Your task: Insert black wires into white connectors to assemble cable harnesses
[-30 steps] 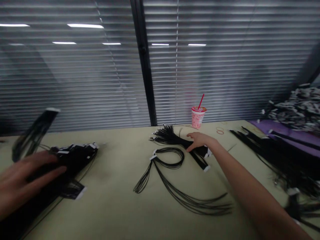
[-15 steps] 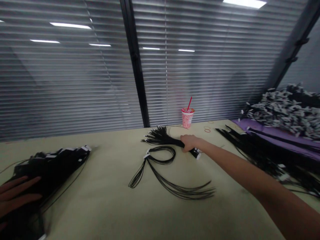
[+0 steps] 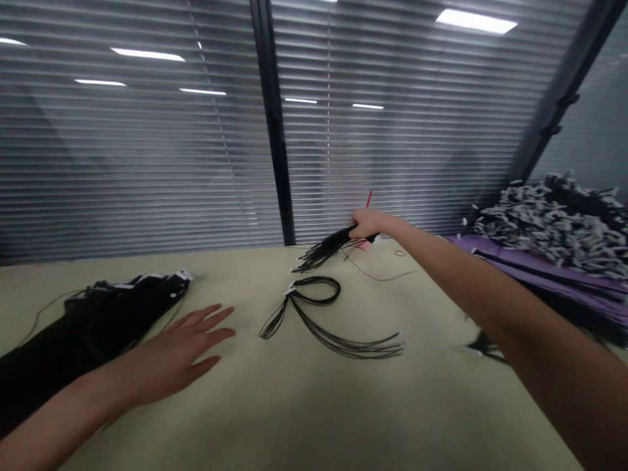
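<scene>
My right hand is closed around a bundle of black wires and holds it up at the far side of the table, in front of a cup. The bundle's loose ends point down and to the left. My left hand has its fingers spread and is empty, over the table between a big black wire pile and a looped wire bundle. That looped bundle lies flat, gathered by a white piece, its free ends trailing to the right.
Behind the table stands a wall of blinds. A red straw shows above my right hand; its cup is mostly hidden. On purple material at the right lies a heap of white-ended wires. A rubber band lies near the back.
My right hand has lifted the wire bundle off the table, up and back, now covering the cup. My left hand has left the black pile and moved right, fingers spread.
</scene>
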### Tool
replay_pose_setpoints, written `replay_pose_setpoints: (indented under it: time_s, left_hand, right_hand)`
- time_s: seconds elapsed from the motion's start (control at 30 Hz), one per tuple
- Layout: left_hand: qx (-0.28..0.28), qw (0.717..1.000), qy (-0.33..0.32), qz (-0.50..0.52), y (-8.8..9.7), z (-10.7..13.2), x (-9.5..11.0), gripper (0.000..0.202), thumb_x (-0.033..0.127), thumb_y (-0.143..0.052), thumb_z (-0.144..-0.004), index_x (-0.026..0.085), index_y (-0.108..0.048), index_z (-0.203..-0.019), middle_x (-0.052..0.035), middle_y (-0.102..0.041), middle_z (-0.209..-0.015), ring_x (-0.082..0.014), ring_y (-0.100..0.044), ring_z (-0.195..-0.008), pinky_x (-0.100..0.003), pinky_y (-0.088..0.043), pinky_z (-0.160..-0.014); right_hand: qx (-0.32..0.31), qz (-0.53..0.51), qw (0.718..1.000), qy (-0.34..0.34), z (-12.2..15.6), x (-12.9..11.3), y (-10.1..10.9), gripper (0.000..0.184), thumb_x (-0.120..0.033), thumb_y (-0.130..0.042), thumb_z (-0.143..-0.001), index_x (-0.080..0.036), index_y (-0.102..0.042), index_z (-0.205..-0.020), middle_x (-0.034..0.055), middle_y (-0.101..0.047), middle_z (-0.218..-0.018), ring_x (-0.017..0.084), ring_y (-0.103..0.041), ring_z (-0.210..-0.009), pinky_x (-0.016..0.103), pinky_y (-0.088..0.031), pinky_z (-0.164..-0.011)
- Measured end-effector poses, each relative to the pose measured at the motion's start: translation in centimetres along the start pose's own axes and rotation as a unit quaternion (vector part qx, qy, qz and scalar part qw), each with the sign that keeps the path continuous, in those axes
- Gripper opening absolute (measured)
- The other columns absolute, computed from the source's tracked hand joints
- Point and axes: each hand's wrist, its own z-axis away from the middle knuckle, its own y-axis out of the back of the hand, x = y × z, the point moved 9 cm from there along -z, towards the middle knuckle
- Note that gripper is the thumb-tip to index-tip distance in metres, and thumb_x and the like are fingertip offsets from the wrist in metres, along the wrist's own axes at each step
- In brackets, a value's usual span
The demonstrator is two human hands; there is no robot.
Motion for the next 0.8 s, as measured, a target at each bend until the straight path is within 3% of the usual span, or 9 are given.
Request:
replay_pose_setpoints:
  time_s: [0.1, 0.23, 0.27, 0.33, 0.4, 0.43, 0.53, 0.63, 0.8]
  left_hand:
    - [-0.046, 0.997, -0.054, 0.002, -0.5, -1.9, 2.3, 0.040, 0.037, -0.049, -0.073, 0.034, -0.055, -0.112, 0.0014, -0.043, -0.132, -0.0212, -0.034, -0.123, -0.037, -0.029, -0.099]
    - [0.016, 0.998, -0.060, 0.029, 1.3, -6.6, 6.2, 0.043, 0.037, -0.044, -0.078, 0.021, -0.050, -0.118, -0.0079, -0.053, -0.121, -0.0221, -0.047, -0.110, -0.033, -0.033, -0.094]
    - [0.025, 0.997, -0.056, 0.054, 1.5, -7.8, 7.4, 0.043, 0.035, -0.041, -0.080, 0.020, -0.048, -0.119, -0.0082, -0.058, -0.114, -0.0213, -0.053, -0.101, -0.032, -0.038, -0.088]
    - [-0.018, 0.985, -0.088, 0.146, 0.5, -10.2, 10.8, 0.047, 0.034, -0.037, -0.083, 0.023, -0.034, -0.129, -0.0033, -0.066, -0.090, -0.0172, -0.060, -0.077, -0.027, -0.044, -0.070]
    - [-0.029, 0.965, -0.139, 0.223, -0.4, -12.5, 14.2, 0.053, 0.037, -0.034, -0.085, 0.027, -0.020, -0.135, -0.0013, -0.065, -0.096, -0.0144, -0.060, -0.076, -0.024, -0.044, -0.069]
    - [0.005, 0.965, -0.142, 0.219, -0.6, -13.9, 15.0, 0.053, 0.039, -0.035, -0.085, 0.027, -0.021, -0.135, -0.0025, -0.062, -0.106, -0.0142, -0.060, -0.080, -0.024, -0.043, -0.071]
    - [0.054, 0.979, -0.095, 0.170, -2.3, -17.9, 15.0, 0.046, 0.039, -0.040, -0.084, 0.019, -0.041, -0.125, -0.0084, -0.059, -0.110, -0.0170, -0.058, -0.086, -0.028, -0.042, -0.078]
    - [0.055, 0.987, -0.055, 0.140, -4.0, -21.1, 12.6, 0.033, 0.036, -0.043, -0.084, 0.012, -0.054, -0.105, -0.0094, -0.061, -0.097, -0.0174, -0.058, -0.084, -0.035, -0.043, -0.077]
    - [0.030, 0.995, -0.029, 0.093, -5.0, -22.4, 7.4, 0.025, 0.034, -0.046, -0.083, 0.013, -0.057, -0.091, -0.0050, -0.060, -0.091, -0.0160, -0.057, -0.082, -0.037, -0.045, -0.076]
  right_hand:
    - [0.008, -0.084, 0.996, -0.024, 1.1, 1.1, 1.1, 0.020, -0.026, -0.057, -0.059, -0.008, -0.061, -0.067, 0.0071, -0.059, -0.062, 0.016, -0.056, -0.060, 0.021, -0.040, -0.049]
    - [0.011, -0.223, 0.973, -0.057, 2.2, 1.8, 2.2, 0.016, -0.024, -0.055, -0.062, -0.009, -0.057, -0.067, 0.0036, -0.055, -0.053, 0.011, -0.050, -0.047, 0.019, -0.036, -0.040]
    - [0.008, -0.259, 0.964, -0.060, 2.3, 1.7, 2.4, 0.014, -0.023, -0.054, -0.063, -0.010, -0.056, -0.067, 0.0033, -0.054, -0.051, 0.011, -0.049, -0.045, 0.020, -0.037, -0.039]
    - [0.001, -0.329, 0.943, -0.057, 2.3, 1.3, 2.7, 0.012, -0.022, -0.052, -0.065, -0.011, -0.053, -0.067, 0.0028, -0.053, -0.049, 0.012, -0.050, -0.044, 0.021, -0.040, -0.039]
    - [-0.010, -0.393, 0.918, -0.047, 2.1, 0.9, 2.8, 0.009, -0.021, -0.049, -0.066, -0.012, -0.051, -0.069, 0.0023, -0.053, -0.050, 0.012, -0.051, -0.045, 0.022, -0.043, -0.042]
    - [-0.016, -0.420, 0.906, -0.042, 2.0, 0.8, 2.8, 0.008, -0.020, -0.049, -0.066, -0.013, -0.050, -0.069, 0.0021, -0.053, -0.051, 0.012, -0.051, -0.045, 0.022, -0.044, -0.043]
    - [-0.040, -0.486, 0.873, -0.026, 2.0, 0.9, 2.8, 0.006, -0.020, -0.046, -0.068, -0.014, -0.046, -0.068, 0.0017, -0.051, -0.051, 0.011, -0.047, -0.045, 0.022, -0.045, -0.045]
    - [-0.065, -0.530, 0.845, -0.009, 2.6, 1.8, 3.0, 0.007, -0.020, -0.042, -0.069, -0.015, -0.043, -0.064, 0.0005, -0.045, -0.048, 0.009, -0.042, -0.043, 0.021, -0.043, -0.045]
    - [-0.064, -0.565, 0.823, -0.002, 3.5, 5.0, 3.9, 0.002, -0.017, -0.044, -0.064, -0.014, -0.043, -0.064, -0.0007, -0.041, -0.049, 0.009, -0.037, -0.043, 0.020, -0.040, -0.044]
